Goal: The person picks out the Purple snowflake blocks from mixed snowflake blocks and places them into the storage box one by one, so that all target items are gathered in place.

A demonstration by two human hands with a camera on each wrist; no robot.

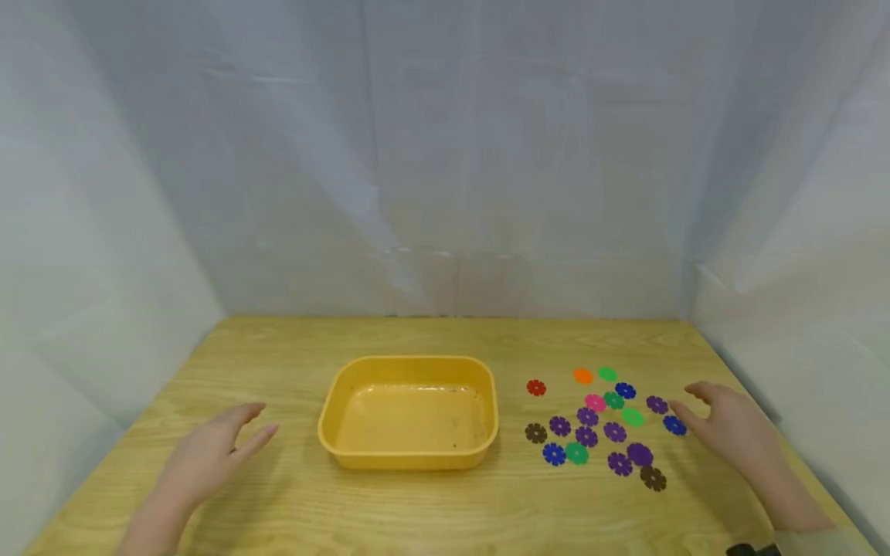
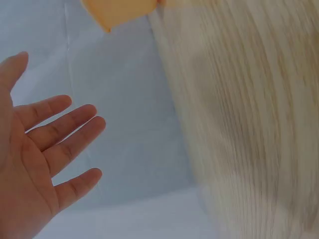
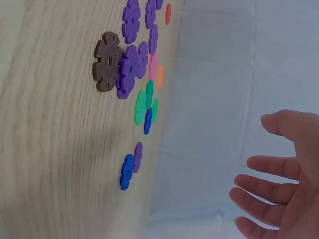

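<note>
A yellow plastic tub (image 1: 410, 367) sits empty in the middle of the wooden table (image 1: 292, 510). Several flower-shaped discs in purple, blue, green, brown, pink, orange and red lie scattered to its right (image 1: 587, 417) (image 3: 130, 64). My right hand (image 1: 726, 425) hovers open at the right edge of the scatter, fingertips near a blue disc (image 1: 674, 425) (image 3: 126, 172). My left hand (image 1: 215, 448) floats open left of the tub, fingers straight (image 2: 60, 132), holding nothing.
White cloth walls (image 1: 445, 154) close in the table at the back and both sides. A corner of the yellow tub (image 2: 117, 11) shows at the top of the left wrist view. A dark object (image 1: 751, 550) peeks in at the bottom right.
</note>
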